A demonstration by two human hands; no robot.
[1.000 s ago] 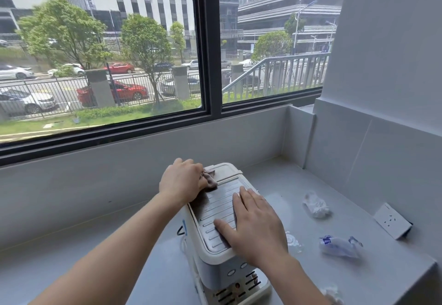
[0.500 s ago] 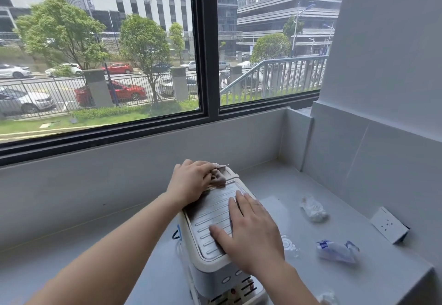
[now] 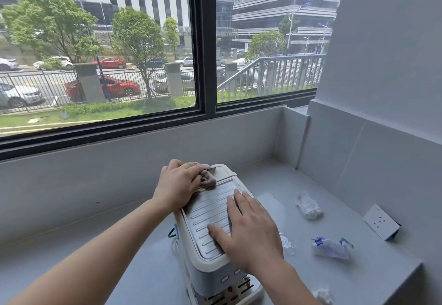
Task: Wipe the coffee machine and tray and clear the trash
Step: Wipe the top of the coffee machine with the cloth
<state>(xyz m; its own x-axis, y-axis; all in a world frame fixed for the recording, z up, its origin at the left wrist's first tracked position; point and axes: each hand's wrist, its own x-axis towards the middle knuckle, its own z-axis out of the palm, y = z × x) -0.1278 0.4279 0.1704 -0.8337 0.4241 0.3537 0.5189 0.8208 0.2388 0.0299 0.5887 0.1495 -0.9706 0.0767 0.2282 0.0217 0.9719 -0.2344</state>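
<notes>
The left hand [image 3: 178,184], its grip closed on the cloth [image 3: 207,177], sits at the far end of the coffee machine [image 3: 210,230], whose long ribbed top runs back toward the flat, open right hand [image 3: 248,230].

The coffee machine [image 3: 215,252] is cream-white, and its top carries a silver-grey panel ribbed with parallel raised bars, running under the fingers [image 3: 235,203] of the right hand [image 3: 248,235]. Bunched beneath the fingertips of the left hand [image 3: 179,184], the cloth [image 3: 207,177] is brownish-mauve. Right of the right hand's fingers, the trash shows as a white crumpled wad [image 3: 308,206] and a white wrapper with blue print [image 3: 331,247], on a pale grey counter [image 3: 382,269].
</notes>
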